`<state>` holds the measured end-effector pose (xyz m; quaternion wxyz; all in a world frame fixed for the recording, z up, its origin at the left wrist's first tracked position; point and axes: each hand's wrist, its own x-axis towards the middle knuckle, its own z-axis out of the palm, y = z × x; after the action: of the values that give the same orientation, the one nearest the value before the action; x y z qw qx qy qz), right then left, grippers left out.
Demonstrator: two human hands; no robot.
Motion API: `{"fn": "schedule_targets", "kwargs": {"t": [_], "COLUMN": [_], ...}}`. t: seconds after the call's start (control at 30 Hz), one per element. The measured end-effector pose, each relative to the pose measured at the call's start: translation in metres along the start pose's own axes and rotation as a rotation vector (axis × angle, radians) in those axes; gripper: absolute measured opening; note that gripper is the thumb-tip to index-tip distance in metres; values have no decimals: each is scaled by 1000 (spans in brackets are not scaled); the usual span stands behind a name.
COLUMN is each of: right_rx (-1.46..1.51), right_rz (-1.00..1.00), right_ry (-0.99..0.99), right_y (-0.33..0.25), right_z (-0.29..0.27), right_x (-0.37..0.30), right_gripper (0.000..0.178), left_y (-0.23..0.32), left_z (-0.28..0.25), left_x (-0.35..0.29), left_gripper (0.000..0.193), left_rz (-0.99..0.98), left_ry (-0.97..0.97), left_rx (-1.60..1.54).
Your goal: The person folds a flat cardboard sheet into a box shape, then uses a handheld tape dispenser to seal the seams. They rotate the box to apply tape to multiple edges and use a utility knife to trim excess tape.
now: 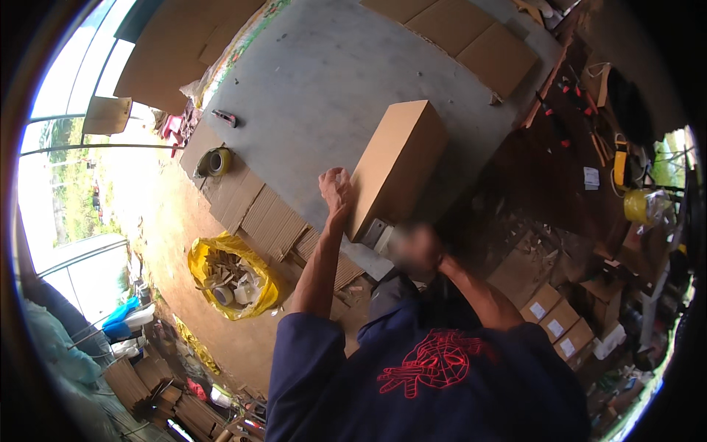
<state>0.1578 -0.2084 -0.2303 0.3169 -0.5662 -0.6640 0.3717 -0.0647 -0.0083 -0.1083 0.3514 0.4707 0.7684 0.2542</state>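
A long brown cardboard box stands at a slant on the grey tabletop. My left hand is at the box's left side, its fingers curled in with nothing visible between them. At the near end of the box is my right hand, smeared by blur and seemingly closed. Just left of it, against the box's lower end, a small grey piece with a pale part shows. That piece seems to be in my right hand, but its kind is unclear.
Left of the box lie a box cutter and a tape roll on cardboard. Below them sits a yellow bag of scraps. Flattened cardboard covers the far edge. Tools rest on a dark surface at right, above small labelled boxes.
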Motion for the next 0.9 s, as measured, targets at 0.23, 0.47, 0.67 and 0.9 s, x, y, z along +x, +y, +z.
{"fn": "schedule_targets", "kwargs": {"t": [0.23, 0.47, 0.67, 0.9], "right_rx": [457, 594, 464, -51], "right_rz": [140, 137, -5, 87], "right_ry": [-406, -368, -101, -672], "right_y": [-79, -68, -15, 17], "right_z": [-98, -143, -158, -147], "right_x": [48, 10, -45, -44], "right_gripper": [36, 37, 39, 45], "left_y": [63, 119, 121, 133], "left_z": [-28, -20, -19, -50], "left_x": [-88, -113, -103, -83], "left_gripper": [59, 64, 58, 52], "left_rz": [190, 221, 159, 127], "left_ry": [-237, -134, -111, -135], "left_rx": [9, 437, 654, 450]}}
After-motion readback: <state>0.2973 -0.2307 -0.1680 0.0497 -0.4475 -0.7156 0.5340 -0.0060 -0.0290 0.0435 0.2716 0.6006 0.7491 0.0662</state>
